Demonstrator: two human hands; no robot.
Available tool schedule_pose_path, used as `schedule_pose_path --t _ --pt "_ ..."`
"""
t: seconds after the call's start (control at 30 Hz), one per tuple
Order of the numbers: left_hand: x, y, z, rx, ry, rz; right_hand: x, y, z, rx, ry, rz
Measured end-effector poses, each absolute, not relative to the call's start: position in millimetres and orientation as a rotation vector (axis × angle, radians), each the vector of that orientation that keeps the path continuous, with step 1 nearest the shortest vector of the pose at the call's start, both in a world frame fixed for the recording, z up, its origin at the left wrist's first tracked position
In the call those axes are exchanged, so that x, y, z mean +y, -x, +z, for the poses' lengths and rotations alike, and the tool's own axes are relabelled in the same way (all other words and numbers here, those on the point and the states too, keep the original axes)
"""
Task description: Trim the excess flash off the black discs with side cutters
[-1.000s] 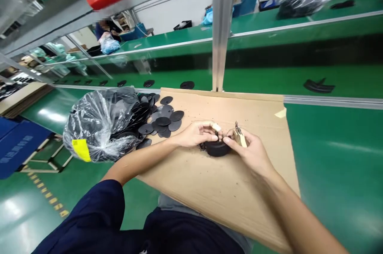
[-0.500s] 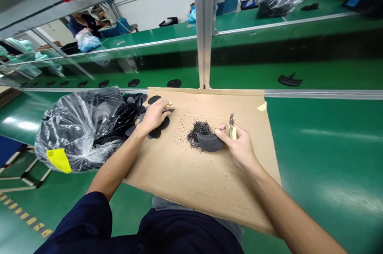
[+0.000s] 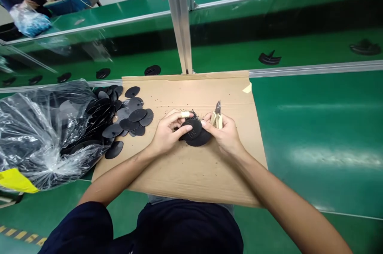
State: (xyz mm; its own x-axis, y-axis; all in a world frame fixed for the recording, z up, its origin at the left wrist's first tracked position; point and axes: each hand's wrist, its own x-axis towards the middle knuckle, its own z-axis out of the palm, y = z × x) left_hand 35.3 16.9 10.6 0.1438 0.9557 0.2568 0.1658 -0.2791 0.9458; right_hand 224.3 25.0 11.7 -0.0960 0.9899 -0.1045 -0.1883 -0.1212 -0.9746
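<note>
My left hand [image 3: 166, 134] holds a black round disc [image 3: 191, 129] over a small stack of the same discs [image 3: 201, 139] on a brown cardboard sheet [image 3: 191, 170]. My right hand [image 3: 224, 134] grips small cutting pliers [image 3: 216, 115] with pale handles, tips pointing up, while its fingertips touch the stack. A patch of black crumbs lies just behind the discs. Loose black discs [image 3: 133, 116] spill from a clear plastic bag [image 3: 44, 126] to the left.
A metal post [image 3: 179, 18] stands behind the cardboard. Black parts [image 3: 269, 58] ride the green conveyor belt [image 3: 299, 48] beyond. Another person sits with a blue bag [image 3: 28, 20] at far left. The green bench surface [image 3: 323, 134] extends right.
My left hand went to the loose pile by the bag, then returned with a disc to the stack at my right hand. The view tilted down.
</note>
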Motion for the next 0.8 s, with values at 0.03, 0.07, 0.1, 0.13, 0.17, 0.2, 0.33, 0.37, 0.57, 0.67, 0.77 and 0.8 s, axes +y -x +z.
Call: schedule_pose_path --t 0.03,0.07,0.1,0.13,0.17,0.2,0.33,0.37,0.57,0.67,0.77,0.8 --pt "16.7 -34.7 8.3 1.125 -1.620 1.234 25.1 -223.9 11.2 -1.066 1.117 1.427" --pt "16.4 -34.1 6.4 1.138 -1.641 1.251 25.1 -223.4 11.1 -1.063 1.124 1.417" --pt "15.9 -33.7 5.1 1.150 -1.669 1.265 25.0 -222.9 11.3 -1.059 1.125 1.412" --pt "15.4 -33.4 4.1 1.164 -1.701 1.276 24.9 -222.5 11.7 -1.056 1.122 1.410" --pt "14.8 -33.2 3.4 1.180 -1.730 1.287 24.7 -222.0 12.1 -1.057 1.118 1.410" --pt "14.2 -33.1 3.0 1.198 -1.752 1.297 24.4 -221.7 12.5 -1.061 1.117 1.411" --pt "12.3 -33.3 0.6 1.228 -1.791 1.294 22.4 -220.7 11.9 -1.085 1.138 1.402" --pt "11.8 -33.9 -0.5 1.223 -1.790 1.265 21.9 -220.6 11.4 -1.090 1.144 1.393" --pt "10.3 -40.8 -7.3 0.979 -1.518 1.012 20.2 -219.8 12.1 -1.097 1.153 1.385" --pt "12.4 -41.3 -6.6 0.953 -1.420 1.104 19.3 -219.5 14.3 -1.144 1.145 1.402" --pt "14.9 -38.2 -3.2 1.031 -1.441 1.192 18.4 -219.8 15.2 -1.229 1.156 1.408" --pt "15.5 -36.7 -1.9 1.072 -1.488 1.197 18.3 -220.0 15.0 -1.250 1.163 1.408"
